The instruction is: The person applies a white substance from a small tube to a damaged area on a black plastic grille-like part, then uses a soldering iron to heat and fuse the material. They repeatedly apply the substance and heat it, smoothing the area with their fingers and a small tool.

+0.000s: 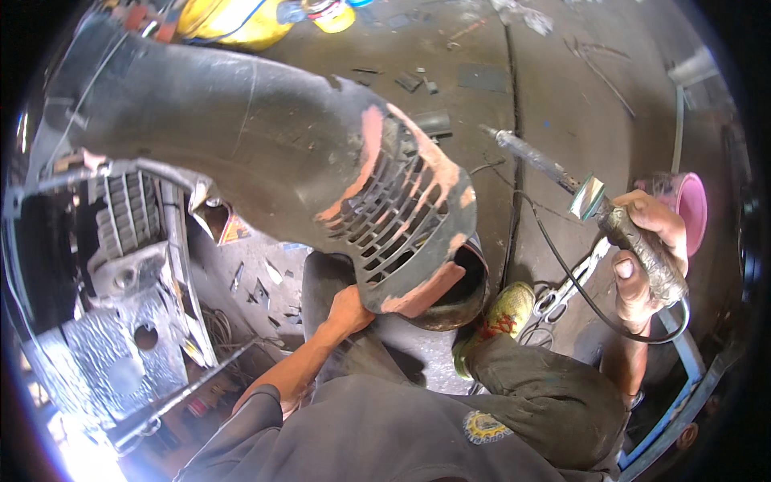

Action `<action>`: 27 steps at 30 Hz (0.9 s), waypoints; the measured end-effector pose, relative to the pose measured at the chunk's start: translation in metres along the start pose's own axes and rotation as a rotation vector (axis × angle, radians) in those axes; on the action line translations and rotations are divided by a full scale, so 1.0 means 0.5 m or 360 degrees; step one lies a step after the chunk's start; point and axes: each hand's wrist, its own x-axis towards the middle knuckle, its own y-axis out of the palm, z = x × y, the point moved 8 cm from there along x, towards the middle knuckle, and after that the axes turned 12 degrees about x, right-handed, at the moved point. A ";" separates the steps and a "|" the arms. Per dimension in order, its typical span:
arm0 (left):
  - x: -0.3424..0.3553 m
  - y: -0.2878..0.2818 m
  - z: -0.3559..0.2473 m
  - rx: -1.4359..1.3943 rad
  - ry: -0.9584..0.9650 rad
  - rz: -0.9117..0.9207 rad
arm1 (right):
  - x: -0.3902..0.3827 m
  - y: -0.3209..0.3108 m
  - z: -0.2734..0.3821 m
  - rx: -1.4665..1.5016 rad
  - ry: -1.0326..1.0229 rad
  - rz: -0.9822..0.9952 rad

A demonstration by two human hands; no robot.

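Note:
A long black plastic panel (pixel 209 120) with a slotted grille and pink filler patches stretches from the upper left to the middle, its grille end over a dark round container (pixel 470 293). My left hand (pixel 348 312) grips the lower edge of that end, fingertips partly hidden. On the right, my right hand (pixel 638 277) is wrapped around the taped handle of a soldering-iron-like tool (pixel 550 169). Its metal tip points up-left, above and right of the panel, not touching it; a small shiny plate sits on the shaft and a black cord loops down from the handle.
A damaged assembly (pixel 132 209) with foil shielding (pixel 64 337) lies left. Behind my right hand is a pink bucket (pixel 691 213); a blue metal frame (pixel 679 422) runs along the right. Scraps and cords lie on the floor (pixel 434 48). A yellow object (pixel 225 20) is at the top.

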 end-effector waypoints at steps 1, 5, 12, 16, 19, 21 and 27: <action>0.014 0.002 -0.021 -0.0116 0.0100 -0.0031 | -0.023 -0.028 0.004 -0.0169 0.0165 -0.0063; 0.035 0.065 -0.009 -0.0213 0.0381 -0.0084 | -0.034 -0.035 0.007 -0.0279 0.0194 -0.0020; 0.150 0.046 -0.011 -0.0315 0.0513 -0.0251 | -0.014 0.046 0.048 -0.0525 0.0096 0.0434; 0.208 0.010 0.006 -0.0375 0.0482 -0.0408 | -0.010 0.073 0.051 -0.0479 0.0276 0.0332; 0.247 0.003 -0.003 -0.0489 0.0511 -0.0485 | 0.012 0.112 0.059 -0.0575 0.0422 0.0349; 0.262 -0.004 0.023 -0.0512 0.0434 -0.0547 | 0.038 0.155 0.032 -0.0601 0.0362 0.0539; 0.339 -0.048 0.012 -0.0659 0.0417 -0.0660 | 0.109 0.277 -0.022 -0.0609 -0.0153 0.0817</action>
